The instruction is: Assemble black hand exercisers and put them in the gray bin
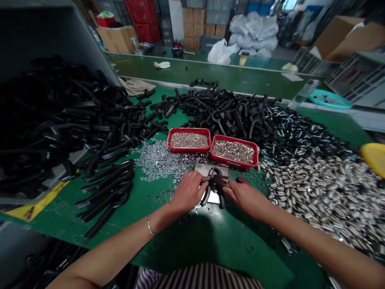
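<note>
My left hand (pixel 189 192) is closed, thumb and fingertips pinching a black curved handle part (pixel 206 195) over a small metal plate (pixel 213 197). My right hand (pixel 245 198) is closed around the short handle of what looks like a hammer, its dark blocky head (pixel 221 180) over the part. The head and my fingers partly hide the piece. A red-handled tool (pixel 242 180) lies just beyond my right hand. Behind the plate stand two red trays, the left tray (pixel 189 151) with tiny metal pieces and the right tray (pixel 234 162) with small pins.
Black handle parts (pixel 222 108) are heaped behind the trays, and more fill a grey bin (pixel 99 44) at left. Small nuts (pixel 159 160) and thin rings (pixel 164 196) lie left of the plate. Silver cylinders (pixel 325 192) and black-headed bolts (pixel 300 130) cover the right side.
</note>
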Tool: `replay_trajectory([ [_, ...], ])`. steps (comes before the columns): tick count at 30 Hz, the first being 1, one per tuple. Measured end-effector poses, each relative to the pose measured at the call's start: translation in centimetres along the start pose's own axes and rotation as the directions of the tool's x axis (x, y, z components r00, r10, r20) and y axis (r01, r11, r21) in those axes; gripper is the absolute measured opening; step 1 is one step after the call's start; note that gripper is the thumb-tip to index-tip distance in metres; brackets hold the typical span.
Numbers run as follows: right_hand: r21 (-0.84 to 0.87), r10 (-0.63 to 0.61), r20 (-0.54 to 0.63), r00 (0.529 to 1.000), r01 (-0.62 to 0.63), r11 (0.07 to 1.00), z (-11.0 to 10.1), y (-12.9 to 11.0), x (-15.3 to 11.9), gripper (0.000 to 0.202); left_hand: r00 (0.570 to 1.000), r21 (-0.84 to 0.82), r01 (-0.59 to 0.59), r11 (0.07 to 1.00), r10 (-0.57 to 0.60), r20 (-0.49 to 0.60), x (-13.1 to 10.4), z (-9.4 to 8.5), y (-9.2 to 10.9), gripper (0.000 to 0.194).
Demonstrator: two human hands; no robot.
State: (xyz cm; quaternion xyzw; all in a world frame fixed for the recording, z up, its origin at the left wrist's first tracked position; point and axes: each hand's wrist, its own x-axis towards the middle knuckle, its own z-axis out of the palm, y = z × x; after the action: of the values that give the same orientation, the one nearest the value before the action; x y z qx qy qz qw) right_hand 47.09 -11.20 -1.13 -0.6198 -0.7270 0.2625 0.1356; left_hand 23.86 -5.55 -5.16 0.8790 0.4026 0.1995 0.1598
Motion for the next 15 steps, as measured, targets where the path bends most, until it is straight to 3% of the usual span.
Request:
replay_trajectory([
  [3,0.067,-0.01,0.047,0.999,0.007,0.998,-0.3,0.1,0.5,0.036,0.999,0.024,0.054,0.998,-0.054,0.005,-0.5,0.9,0.6,0.017],
  [7,0.132,0.028,-0.135,0.99,-0.01,0.991,-1.2,0.7,3.0,0.033,0.996,0.073,0.086,0.994,-0.088,0.033,-0.9,2.0,1.1,0.021],
  [10,0.261,0.133,0.051,0.99,-0.142,0.955,-1.2,1.4,3.5,0.036,0.989,0.112,0.118,0.987,-0.127,0.071,-0.9,2.1,1.3,0.027],
  [12,0.447,0.201,0.207,0.957,-0.276,0.851,-0.6,1.8,2.3,0.045,0.976,0.148,0.167,0.975,-0.185,0.115,-0.9,1.8,1.7,0.032],
  [15,0.612,0.325,0.233,0.916,-0.398,0.684,0.6,3.5,-0.8,0.052,0.955,0.209,0.202,0.957,-0.241,0.176,-0.8,1.3,2.7,0.038],
])
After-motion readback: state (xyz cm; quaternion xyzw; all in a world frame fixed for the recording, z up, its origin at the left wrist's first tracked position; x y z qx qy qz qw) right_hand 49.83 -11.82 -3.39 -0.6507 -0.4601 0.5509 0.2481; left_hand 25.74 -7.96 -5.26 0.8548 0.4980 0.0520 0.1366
